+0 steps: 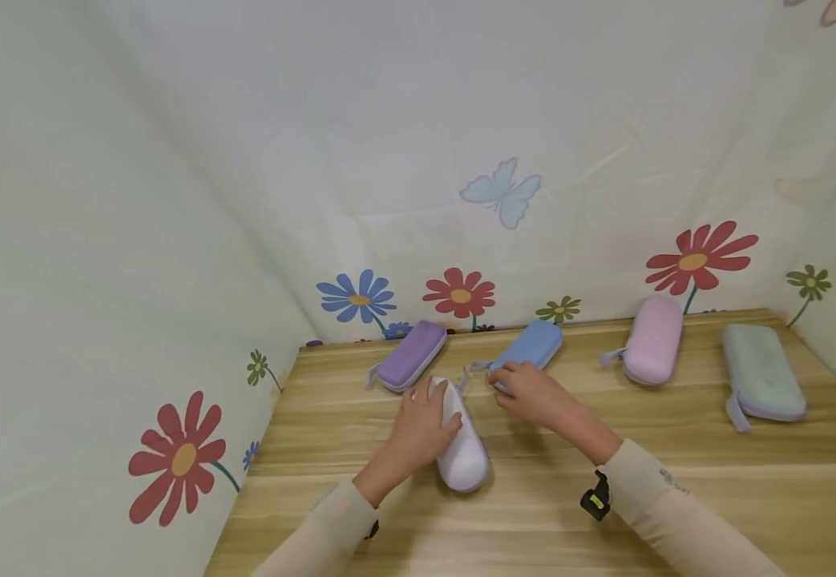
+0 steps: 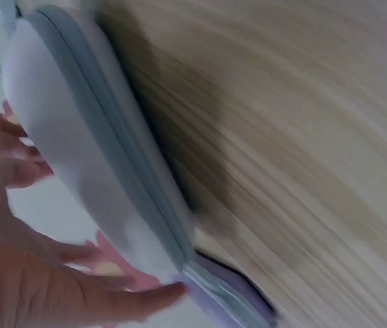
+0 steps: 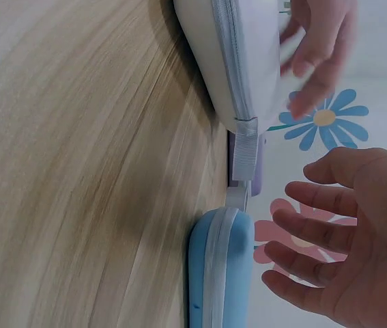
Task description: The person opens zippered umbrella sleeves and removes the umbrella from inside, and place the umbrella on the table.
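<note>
My left hand (image 1: 423, 425) lies curled over the white case (image 1: 462, 449), which sits on the wooden table (image 1: 605, 529) near its middle; my right hand (image 1: 529, 391) hovers with fingers spread and relaxed just over the near end of the blue case (image 1: 529, 346), holding nothing. The purple case (image 1: 412, 354) lies just beside the white one, close to the back edge; the pink case (image 1: 652, 338) and green case (image 1: 762, 370) lie well apart to the right, with bare wood between and in front of them; the left table edge runs near my left sleeve. I can read no writing on the cases. A flowered cloth (image 1: 172, 240) with a butterfly walls the table.
</note>
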`<act>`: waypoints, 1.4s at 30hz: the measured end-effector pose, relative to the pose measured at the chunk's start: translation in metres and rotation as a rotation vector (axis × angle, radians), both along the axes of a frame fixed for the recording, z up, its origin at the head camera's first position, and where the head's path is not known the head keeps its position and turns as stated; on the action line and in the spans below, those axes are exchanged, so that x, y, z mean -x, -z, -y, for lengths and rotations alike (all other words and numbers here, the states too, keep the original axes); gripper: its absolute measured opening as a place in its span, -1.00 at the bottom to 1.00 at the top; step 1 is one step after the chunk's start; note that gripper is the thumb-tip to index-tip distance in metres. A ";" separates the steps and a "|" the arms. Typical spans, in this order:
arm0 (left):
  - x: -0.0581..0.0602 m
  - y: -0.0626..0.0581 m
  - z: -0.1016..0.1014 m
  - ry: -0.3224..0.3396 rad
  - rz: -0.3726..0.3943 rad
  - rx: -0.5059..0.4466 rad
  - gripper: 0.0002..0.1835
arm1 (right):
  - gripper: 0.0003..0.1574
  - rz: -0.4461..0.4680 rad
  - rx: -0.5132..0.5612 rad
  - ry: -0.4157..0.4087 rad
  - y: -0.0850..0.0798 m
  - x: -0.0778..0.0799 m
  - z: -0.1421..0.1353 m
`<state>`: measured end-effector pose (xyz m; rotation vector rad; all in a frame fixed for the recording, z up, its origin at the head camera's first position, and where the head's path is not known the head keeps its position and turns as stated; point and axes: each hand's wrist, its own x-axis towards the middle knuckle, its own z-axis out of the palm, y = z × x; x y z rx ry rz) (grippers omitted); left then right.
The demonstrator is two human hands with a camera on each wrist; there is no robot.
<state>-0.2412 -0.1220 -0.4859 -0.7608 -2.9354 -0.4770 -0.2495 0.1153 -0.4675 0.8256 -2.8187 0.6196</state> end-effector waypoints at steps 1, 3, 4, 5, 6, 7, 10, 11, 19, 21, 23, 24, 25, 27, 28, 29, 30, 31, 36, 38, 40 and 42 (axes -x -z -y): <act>-0.004 -0.001 -0.006 -0.085 0.050 0.005 -0.26 | -0.73 -0.001 -0.002 0.000 -0.001 0.000 -0.001; -0.010 -0.002 -0.017 -0.198 0.132 0.039 -0.05 | -0.73 0.001 -0.004 -0.009 -0.001 0.001 -0.001; -0.011 -0.002 -0.021 -0.217 0.154 0.059 0.01 | -0.73 0.001 -0.005 -0.010 -0.002 0.001 -0.002; -0.011 -0.002 -0.025 -0.221 0.168 0.068 0.04 | -0.73 0.003 -0.007 -0.006 -0.001 0.002 -0.002; -0.010 -0.002 -0.028 -0.216 0.176 0.075 0.05 | -0.73 0.005 -0.004 -0.003 -0.001 0.001 -0.002; -0.009 -0.001 -0.030 -0.201 0.173 0.083 0.06 | -0.72 0.006 -0.002 -0.001 -0.001 0.001 -0.001; -0.003 0.002 -0.029 -0.137 0.180 0.102 0.05 | -0.73 0.008 0.008 -0.010 0.001 0.001 0.001; -0.001 0.003 -0.026 -0.105 0.192 0.109 0.04 | -0.73 0.013 0.010 -0.014 0.003 0.000 0.002; 0.022 0.005 0.013 0.209 0.184 0.145 0.14 | -0.74 0.196 0.033 0.012 0.022 -0.004 0.013; 0.022 0.006 0.017 0.168 0.175 0.113 0.06 | -0.74 0.197 0.034 0.005 0.026 -0.004 0.014; 0.017 0.006 0.016 0.074 0.168 0.091 -0.08 | -0.73 0.182 0.029 0.005 0.030 -0.003 0.013; 0.014 0.007 0.015 0.025 0.153 0.096 -0.13 | -0.72 0.170 0.024 0.011 0.031 -0.002 0.012; 0.012 0.008 0.013 -0.015 0.141 0.109 -0.16 | -0.70 0.162 0.022 0.017 0.033 -0.002 0.010; 0.008 0.011 0.008 -0.057 0.107 0.159 -0.19 | -0.66 0.158 0.023 0.038 0.036 -0.001 0.008; 0.007 0.012 0.007 -0.068 0.096 0.187 -0.20 | -0.64 0.160 0.025 0.050 0.037 0.000 0.007; 0.006 0.013 0.006 -0.066 0.073 0.216 -0.21 | -0.62 0.161 0.029 0.054 0.038 0.000 0.006; 0.006 0.015 0.006 -0.062 0.056 0.246 -0.22 | -0.61 0.160 0.031 0.056 0.039 0.001 0.005; 0.006 0.016 0.006 -0.055 0.041 0.275 -0.23 | -0.60 0.160 0.033 0.056 0.039 0.001 0.004; 0.011 0.021 0.011 -0.013 -0.047 0.308 -0.25 | -0.62 0.124 0.046 0.070 0.039 0.004 0.003; 0.015 0.022 0.013 0.028 -0.085 0.285 -0.25 | -0.63 0.112 0.062 0.079 0.039 0.006 0.004; 0.019 0.023 0.015 0.094 -0.142 0.273 -0.26 | -0.67 0.093 0.081 0.072 0.040 0.008 0.007; 0.021 0.024 0.017 0.160 -0.193 0.282 -0.26 | -0.71 0.078 0.090 0.057 0.040 0.009 0.011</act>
